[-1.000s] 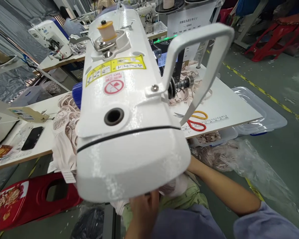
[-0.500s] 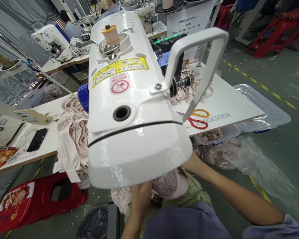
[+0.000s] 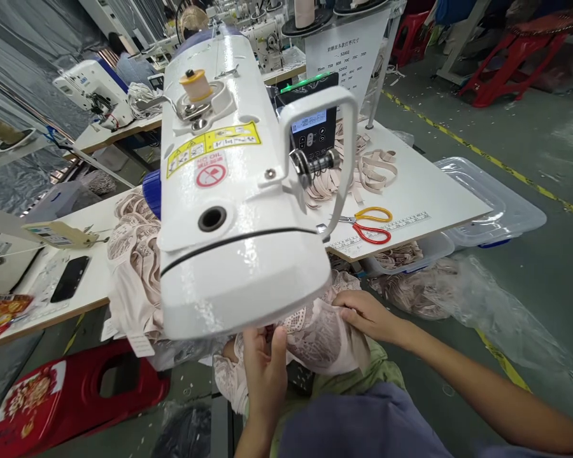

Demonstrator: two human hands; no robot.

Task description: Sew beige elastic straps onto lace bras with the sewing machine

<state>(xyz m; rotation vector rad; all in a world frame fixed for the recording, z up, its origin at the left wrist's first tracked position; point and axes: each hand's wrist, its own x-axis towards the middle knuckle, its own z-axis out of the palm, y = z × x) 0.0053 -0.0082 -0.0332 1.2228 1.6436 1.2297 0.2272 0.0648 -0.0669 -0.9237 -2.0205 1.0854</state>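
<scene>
A pale pink lace bra [image 3: 318, 337] lies over the lap, below the head of a white sewing machine [image 3: 243, 280]. My right hand [image 3: 365, 313] pinches the bra's right edge, thumb and fingers together, with a strip of fabric hanging beneath. Close under the machine head, my left hand [image 3: 266, 362] is at the bra's left part, thumb up; its fingertips are partly hidden by the machine and fabric. The needle area is out of sight behind the machine head.
Scissors [image 3: 372, 224] and a ruler lie on the white table [image 3: 439, 191] beside beige straps [image 3: 377, 170]. More lace pieces [image 3: 138, 267] are heaped left of the machine. A phone [image 3: 70, 278], a red stool [image 3: 76, 394] and a plastic bin lid [image 3: 496, 203] surround the workplace.
My right hand has come out from behind the machine head, holding the bra's edge. More of the bra and my left hand shows. The camera view has shifted, moving the machine leftward in the picture.
</scene>
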